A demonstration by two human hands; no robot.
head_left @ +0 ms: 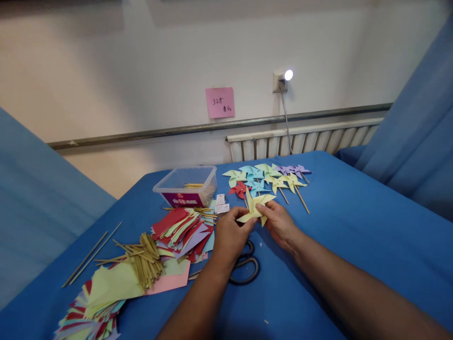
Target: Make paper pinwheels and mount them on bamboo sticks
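Observation:
A pale yellow paper pinwheel point(255, 206) is held up between my two hands over the middle of the blue table. My left hand point(229, 232) pinches its lower left blade. On the other side my right hand point(279, 221) grips the pinwheel near its centre, thumb on top. Whether a stick is behind the paper is hidden. Black-handled scissors point(255, 273) lie below, partly covered by my left forearm. Just beyond my hands rest several finished pinwheels on sticks, among them a red pinwheel point(239, 190) and a blue pinwheel point(258, 188).
A clear plastic box point(186, 198) with sticks inside stands at the back left. Stacked coloured paper point(180, 231), a bundle of sticks point(146, 259) and fanned paper point(92, 311) lie to the left. Behind the table point(354, 245) are a radiator point(304, 141) and a plugged cable point(286, 113).

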